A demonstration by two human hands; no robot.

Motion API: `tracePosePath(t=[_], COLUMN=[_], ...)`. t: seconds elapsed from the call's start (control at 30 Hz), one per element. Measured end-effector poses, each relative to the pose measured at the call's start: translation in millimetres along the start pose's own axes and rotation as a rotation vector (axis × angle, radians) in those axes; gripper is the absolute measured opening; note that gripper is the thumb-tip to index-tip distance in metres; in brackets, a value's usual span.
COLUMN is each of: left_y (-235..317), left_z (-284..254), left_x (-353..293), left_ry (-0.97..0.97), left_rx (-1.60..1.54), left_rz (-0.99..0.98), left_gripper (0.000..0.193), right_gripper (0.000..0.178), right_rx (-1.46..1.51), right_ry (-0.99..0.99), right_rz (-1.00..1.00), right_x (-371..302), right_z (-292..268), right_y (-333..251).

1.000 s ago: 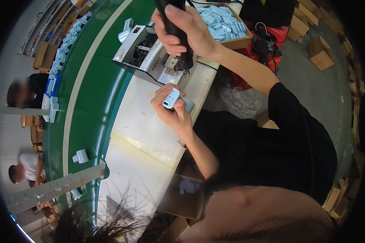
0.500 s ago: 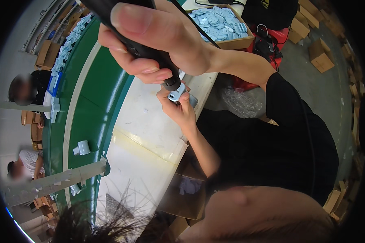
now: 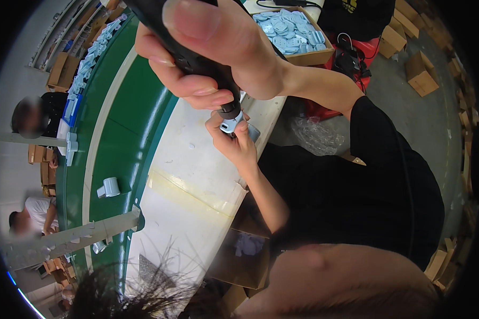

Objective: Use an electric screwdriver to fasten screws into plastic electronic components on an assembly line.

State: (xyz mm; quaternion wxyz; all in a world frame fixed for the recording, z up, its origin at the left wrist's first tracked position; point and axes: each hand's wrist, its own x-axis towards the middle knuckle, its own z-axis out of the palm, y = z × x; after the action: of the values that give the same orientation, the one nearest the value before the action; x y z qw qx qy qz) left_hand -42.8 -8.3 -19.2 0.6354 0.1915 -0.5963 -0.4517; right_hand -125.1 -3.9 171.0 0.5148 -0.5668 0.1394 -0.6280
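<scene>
My right hand is wrapped round a black electric screwdriver, thumb along its upper side. The tool's tip end presses down on a small light-blue plastic housing with a dark slot in its end. My left hand pinches that housing between thumb and fingers, just above the white worktop. The tip itself and any screw under it are hidden. A greyish piece shows behind the left fingers; its kind is unclear.
A green conveyor belt runs alongside, carrying a light-blue part. A cardboard box full of light-blue pieces stands at the worktop's far end. A metal bar crosses the belt. Two people sit beyond; an open carton is below.
My right hand and the screwdriver have shifted slightly right, still on the housing. The part on the belt has moved a little up the picture. My left hand barely moves.
</scene>
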Motion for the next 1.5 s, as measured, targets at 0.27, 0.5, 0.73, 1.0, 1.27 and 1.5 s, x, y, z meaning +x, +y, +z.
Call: tracePosePath(t=[0.27,0.5,0.73,1.0,1.27,1.5], left_y=[-3,-1,2,-9,12,0], left_z=[3,1,3,-5,-4,-4], left_x=[-3,-3,-7,-19,-8,-9], left_ry=[0.049,0.063,-0.027,-0.017,-0.020,-0.057], left_rx=[-0.059,-0.056,-0.056,0.071,0.142,0.087], left_rz=[0.011,0.000,0.004,0.000,0.060,0.235], left_gripper=[0.050,0.052,0.051,0.046,0.041,0.040], right_gripper=[0.038,0.038,0.038,0.034,0.046,0.037], right_rx=[-0.174,-0.168,-0.183,-0.065,0.260,0.185], right_ry=[0.115,0.097,0.110,0.125,-0.424,-0.553], right_rz=[-0.097,-0.071,-0.022,0.227,0.149,0.277], right_x=[-10,-9,-11,-13,-7,-18], right_z=[4,3,6,17,-15,-75], right_y=[7,15,10,-10,18,10])
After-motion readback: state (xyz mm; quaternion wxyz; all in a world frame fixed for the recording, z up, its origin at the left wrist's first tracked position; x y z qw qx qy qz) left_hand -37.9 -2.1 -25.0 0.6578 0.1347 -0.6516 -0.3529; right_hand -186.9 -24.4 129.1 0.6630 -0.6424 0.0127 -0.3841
